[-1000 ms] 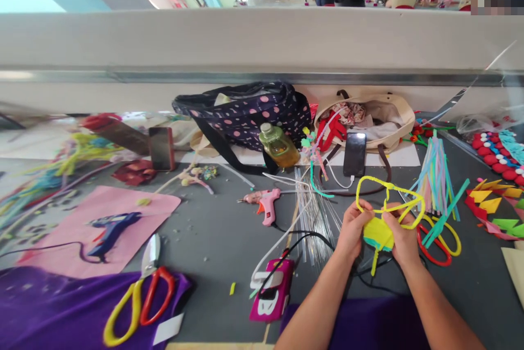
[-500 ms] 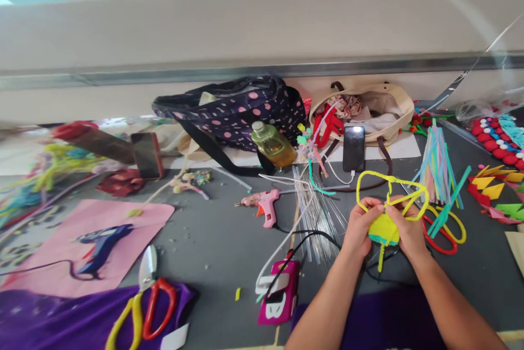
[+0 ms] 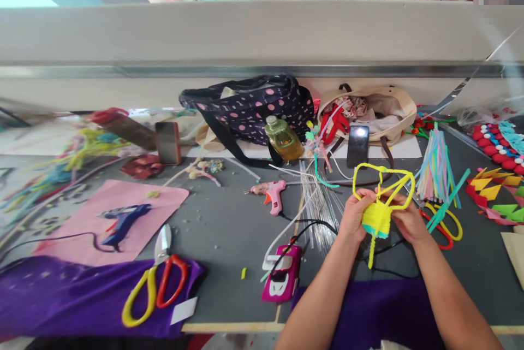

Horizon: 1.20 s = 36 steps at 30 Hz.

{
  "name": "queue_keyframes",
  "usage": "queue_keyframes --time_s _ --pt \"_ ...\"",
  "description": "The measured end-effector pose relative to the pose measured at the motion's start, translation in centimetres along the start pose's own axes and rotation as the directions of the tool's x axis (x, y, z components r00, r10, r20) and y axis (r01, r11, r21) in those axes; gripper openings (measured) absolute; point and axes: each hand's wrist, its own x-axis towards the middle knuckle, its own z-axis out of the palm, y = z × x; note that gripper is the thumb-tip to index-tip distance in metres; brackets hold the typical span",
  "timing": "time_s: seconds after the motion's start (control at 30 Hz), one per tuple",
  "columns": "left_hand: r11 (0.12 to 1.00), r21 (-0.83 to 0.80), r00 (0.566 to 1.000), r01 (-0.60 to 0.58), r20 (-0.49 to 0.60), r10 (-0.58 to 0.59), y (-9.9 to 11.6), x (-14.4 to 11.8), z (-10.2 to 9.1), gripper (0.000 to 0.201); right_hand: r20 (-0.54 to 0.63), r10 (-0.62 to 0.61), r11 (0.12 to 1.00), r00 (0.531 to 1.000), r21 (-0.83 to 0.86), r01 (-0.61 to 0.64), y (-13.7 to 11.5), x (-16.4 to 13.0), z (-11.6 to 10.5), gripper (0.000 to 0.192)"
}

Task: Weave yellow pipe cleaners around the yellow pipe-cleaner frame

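Observation:
Between my two hands is a yellow pipe-cleaner figure [image 3: 377,216], with wide wing-like loops on top, a fuzzy body edged in teal and a stem pointing down. My left hand [image 3: 357,213] pinches it at the left side of the body. On the other side, my right hand [image 3: 409,220] has its fingers closed at the right edge, partly behind the loops. Just right of my right hand lie scissors with red and yellow handles [image 3: 448,224] and teal pipe cleaners [image 3: 448,205]. A bundle of pastel pipe cleaners [image 3: 436,167] stands behind them.
A pink glue gun [image 3: 274,195] and clear sticks [image 3: 321,213] lie left of my hands. Further left are a blue glue gun [image 3: 125,224] on pink paper and large scissors [image 3: 158,279]. Bags [image 3: 249,115], a bottle [image 3: 284,140] and a phone [image 3: 357,145] line the back.
The yellow figure has shifted slightly left and turned a little, and my right thumb has moved off its front toward the right edge. The camera view has swung slightly left.

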Motion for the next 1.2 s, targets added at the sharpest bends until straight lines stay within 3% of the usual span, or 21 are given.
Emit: queue_keyframes --time_s 0.23,0.57,0.8,1.1,1.2 --pt "1.000 -0.008 1.000 0.030 0.002 -0.030 -0.9 -0.3 0.4 0.034 -0.100 -0.107 0.993 0.989 -0.062 0.101 1.1 0.4 0.8 0.022" --pt "0.994 0.009 0.994 -0.105 -0.008 0.105 -1.0 -0.6 0.8 0.031 -0.128 -0.161 0.981 0.979 -0.132 0.144 1.2 0.4 1.3 0.013" --pt "0.960 0.098 0.958 -0.263 -0.090 0.272 -0.7 -0.9 0.9 0.025 -0.107 -0.207 0.966 0.973 -0.183 0.185 1.4 0.2 0.8 0.009" --pt "0.973 0.044 0.971 -0.228 -0.070 0.230 -0.2 -0.8 0.6 0.029 -0.088 -0.174 0.944 0.981 -0.299 0.140 1.6 0.4 -0.6 0.012" --pt "0.985 0.047 0.985 -0.164 -0.046 0.167 0.0 -0.9 0.6 0.030 -0.104 -0.187 0.945 0.977 -0.290 0.150 1.8 0.4 -0.8 0.014"
